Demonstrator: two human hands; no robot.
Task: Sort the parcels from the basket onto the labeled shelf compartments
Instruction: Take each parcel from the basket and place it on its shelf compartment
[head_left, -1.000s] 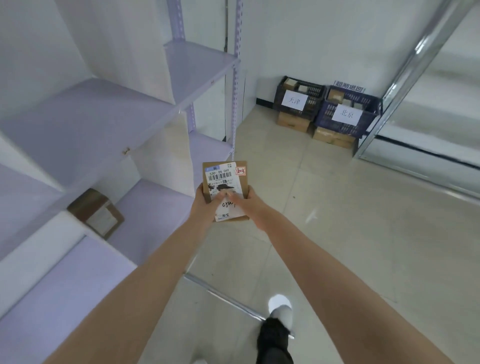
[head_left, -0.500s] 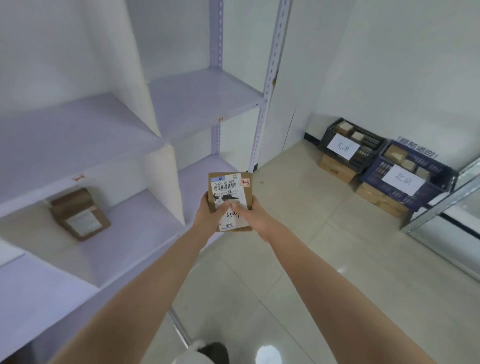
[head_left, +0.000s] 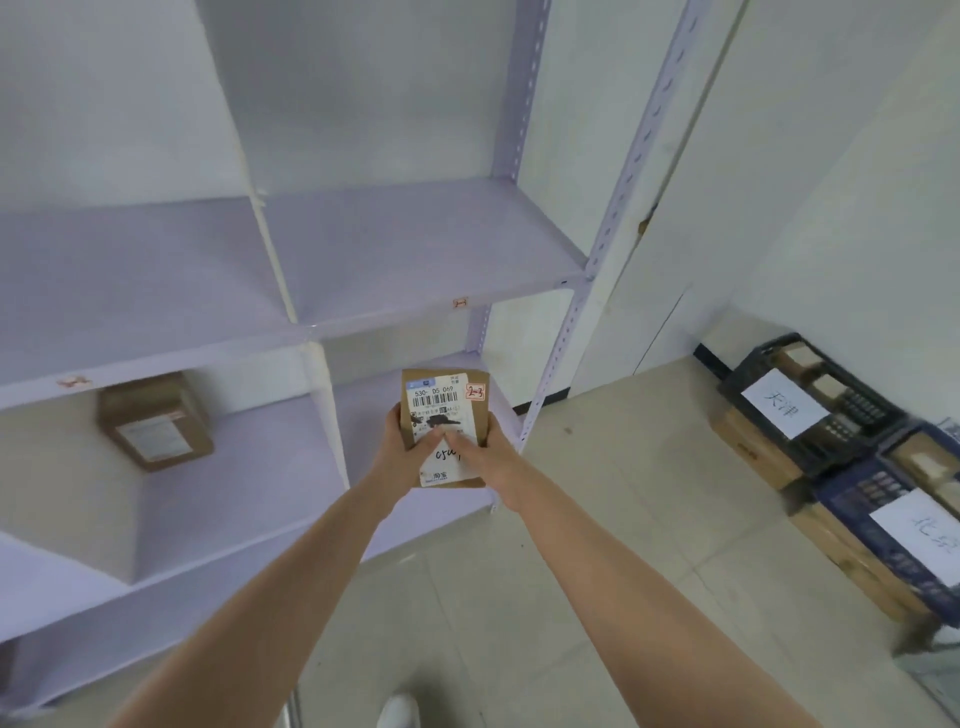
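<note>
A small brown parcel (head_left: 451, 395) with a white barcode label and a red-edged tag reading 2-3 is upright in front of me. My left hand (head_left: 402, 452) grips its lower left side and my right hand (head_left: 485, 452) its lower right, thumbs on the label. Behind it stands the pale purple shelf unit (head_left: 415, 249). A small 2-3 label (head_left: 460, 303) sits on the front edge of the shelf just above the parcel. Another brown parcel (head_left: 156, 421) lies in the lower left compartment.
Two dark baskets with white paper signs, one (head_left: 810, 400) behind the other (head_left: 904, 525), stand on cardboard boxes at the right wall and hold parcels. A perforated shelf post (head_left: 587, 291) rises beside the held parcel. Tiled floor (head_left: 597, 545) lies below.
My view has turned left and upward toward the shelves, so the baskets slid to the right edge. Both hands have kept hold of the parcel, which now sits in front of the right compartments.
</note>
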